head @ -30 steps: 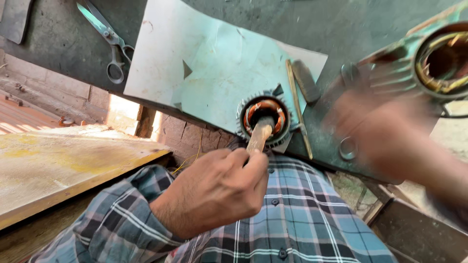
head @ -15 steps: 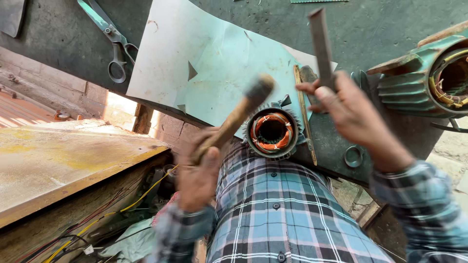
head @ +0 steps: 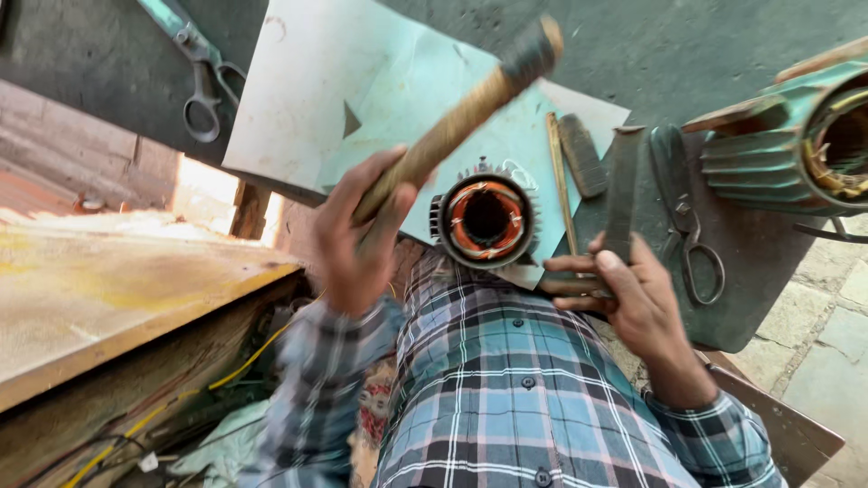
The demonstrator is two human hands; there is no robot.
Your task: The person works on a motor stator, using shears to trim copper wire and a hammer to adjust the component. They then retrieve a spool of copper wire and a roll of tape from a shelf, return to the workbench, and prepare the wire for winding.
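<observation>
A large sheet of pale blue-green insulating paper [head: 398, 99] lies flat on the dark workbench [head: 687, 54], roughly rectangular, with one small dark triangular cut-out near its middle and its near edge hanging over the bench edge. No packages or labels can be read from this view.

The left hand [head: 357, 239] is closed in a full fist around the lower end of a wooden-handled mallet [head: 461, 117]. The mallet's long axis runs diagonally, from the fist up and to the right, its darker head end raised over the paper and pointing toward the far side of the bench. It is in the air, touching nothing but the hand.

Just below the mallet, at the bench edge, sits a small motor stator [head: 486, 220], its round bore facing the camera, copper windings ringed inside a finned housing, resting against the person's plaid shirt [head: 515, 389].

The right hand [head: 624, 294] is partly curled, thumb and fingers pinched on the lower end of a flat dark metal bar [head: 622, 194], perhaps a file or chisel; blur makes that uncertain. The bar stands nearly upright in the picture, pointing away from the person.

Beside it lie scissors [head: 687, 221], a thin wooden stick [head: 561, 181] and a short dark block [head: 580, 155]. A larger green finned motor housing [head: 778, 145] sits at the right; another pair of scissors [head: 194, 68] lies at top left.
</observation>
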